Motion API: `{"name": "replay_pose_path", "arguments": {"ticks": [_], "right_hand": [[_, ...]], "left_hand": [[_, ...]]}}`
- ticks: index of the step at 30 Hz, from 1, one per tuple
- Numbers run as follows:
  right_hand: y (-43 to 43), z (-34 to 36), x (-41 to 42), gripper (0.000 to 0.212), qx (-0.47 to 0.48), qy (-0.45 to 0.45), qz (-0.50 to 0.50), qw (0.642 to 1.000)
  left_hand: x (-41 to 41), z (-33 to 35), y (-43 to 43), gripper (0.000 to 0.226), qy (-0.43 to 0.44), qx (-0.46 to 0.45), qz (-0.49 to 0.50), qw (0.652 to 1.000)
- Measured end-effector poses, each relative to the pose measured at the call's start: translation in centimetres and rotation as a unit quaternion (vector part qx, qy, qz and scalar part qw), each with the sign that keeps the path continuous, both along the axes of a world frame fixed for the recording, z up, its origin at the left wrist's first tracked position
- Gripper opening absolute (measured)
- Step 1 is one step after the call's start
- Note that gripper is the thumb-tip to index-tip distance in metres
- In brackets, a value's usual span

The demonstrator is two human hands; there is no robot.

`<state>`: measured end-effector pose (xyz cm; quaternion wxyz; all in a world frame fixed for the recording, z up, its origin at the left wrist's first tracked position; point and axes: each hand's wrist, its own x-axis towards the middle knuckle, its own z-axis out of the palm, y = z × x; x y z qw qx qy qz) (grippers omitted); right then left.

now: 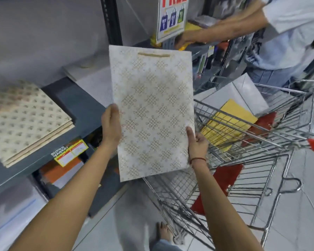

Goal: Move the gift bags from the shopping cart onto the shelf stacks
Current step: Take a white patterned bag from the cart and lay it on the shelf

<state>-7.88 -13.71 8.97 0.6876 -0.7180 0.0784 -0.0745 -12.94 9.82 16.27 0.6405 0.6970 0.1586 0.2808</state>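
A flat white paper gift bag (152, 113) fills the centre of the frame, held upright and leaning slightly to the left. It is a tall rectangle printed with rows of gold knotwork motifs, with a tan cord handle lying flat across its top. It touches neither the shelf at left nor the cart at right.

The left hand (111, 124) grips the bag's left edge, with the fingers curled out of sight behind the paper. The right hand (198, 142) pinches the right edge, its thumb pressed flat on the printed face, and a thin red thread band (198, 159) circles the wrist.

At right stands a chrome wire shopping cart (257, 142) with a red handle grip. In it lie a smooth yellow flat bag (228, 120), a pale grey-white bag (243, 93) and coarse-looking red bags (223, 180).

At left, a dark grey metal shelf (76, 105) bears a squared stack of cream bags with small repeated motifs (25, 120), and behind the held bag is a stack of finely textured white bags (94, 86). A yellow and red price label (71, 153) is on the shelf lip.

In the upper right, another person in a pale shirt (288, 33) reaches toward the shelving beneath a sign reading "FREE" (172, 17).
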Motion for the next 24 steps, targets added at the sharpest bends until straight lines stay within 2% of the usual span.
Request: {"name": "replay_pose_path", "arguments": {"ticks": [4,9,12,16,18,21,22,24], "right_hand": [[2.1,2.0,0.7,0.052,0.0,-0.037,0.032,0.999],[4.2,3.4,1.9,0.054,0.003,-0.054,0.059,0.997],[5.6,4.1,3.1,0.052,0.016,-0.046,0.069,0.996],[8.3,6.2,6.2,0.049,0.022,-0.047,0.092,0.994],[9.9,7.8,8.4,0.045,-0.004,-0.04,0.143,0.989],[12.2,10.1,12.0,0.026,-0.037,-0.007,0.324,0.945],[12.8,10.5,13.3,0.03,-0.069,-0.002,0.374,0.925],[14.2,10.7,15.9,0.053,-0.156,-0.01,0.415,0.896]], "left_hand": [[-0.5,0.2,3.1,0.029,-0.012,-0.033,0.039,0.999],[-0.7,1.6,4.4,0.029,-0.02,-0.057,0.063,0.996],[-1.1,1.9,4.2,0.029,0.005,-0.035,0.068,0.997],[-2.0,0.1,4.4,0.015,0.02,0.022,0.077,0.997],[-1.6,-0.2,5.3,0.031,0.028,0.029,0.094,0.995],[0.3,0.3,8.1,0.042,0.022,0.031,0.145,0.989],[1.0,0.6,9.1,0.041,0.022,0.028,0.157,0.987],[2.7,1.4,10.9,0.041,0.019,0.004,0.174,0.985]]}}
